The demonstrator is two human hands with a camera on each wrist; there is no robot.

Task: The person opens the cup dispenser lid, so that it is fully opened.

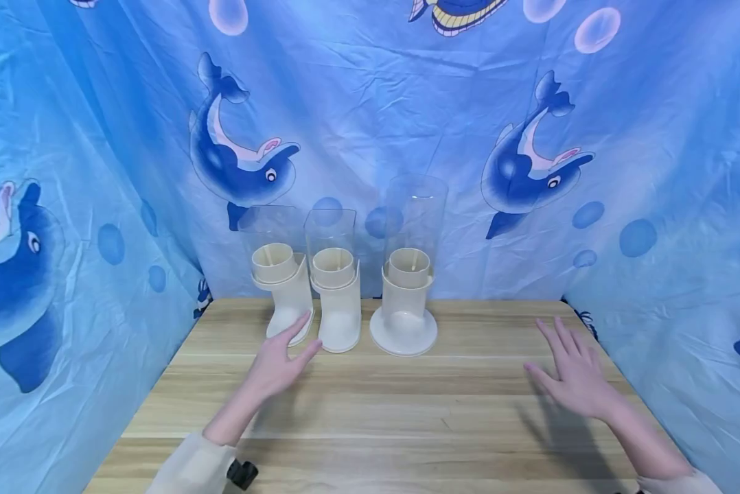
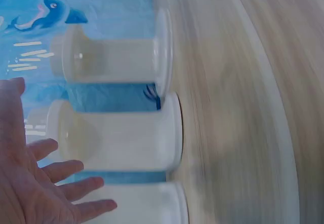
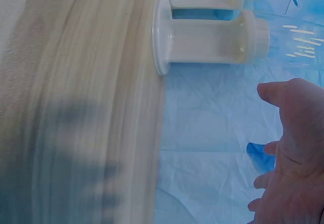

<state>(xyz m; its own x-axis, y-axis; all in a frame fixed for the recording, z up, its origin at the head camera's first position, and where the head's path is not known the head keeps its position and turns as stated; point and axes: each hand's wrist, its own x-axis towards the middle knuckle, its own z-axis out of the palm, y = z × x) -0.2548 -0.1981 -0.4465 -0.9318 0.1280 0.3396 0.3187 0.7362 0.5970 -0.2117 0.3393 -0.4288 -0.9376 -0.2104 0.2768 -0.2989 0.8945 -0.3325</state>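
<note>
Three white stands are lined up at the back of the table: a left one [image 1: 292, 295], a middle one [image 1: 340, 312] and a right one [image 1: 405, 305] with a round base. Each has a short round cup on top and a clear upright container behind or around it, the tallest being the clear tube [image 1: 416, 213] on the right stand. My left hand [image 1: 274, 367] hovers before the left and middle stands with fingers spread, holding nothing. Well right of the right stand, my right hand [image 1: 574, 381] is over the table, fingers extended, also holding nothing.
The light wooden table [image 1: 395, 425] has its back edge against a blue curtain [image 1: 357, 103] printed with dolphins and bubbles. Curtain panels also close in both sides. A small black object [image 1: 242, 473] sits by my left sleeve.
</note>
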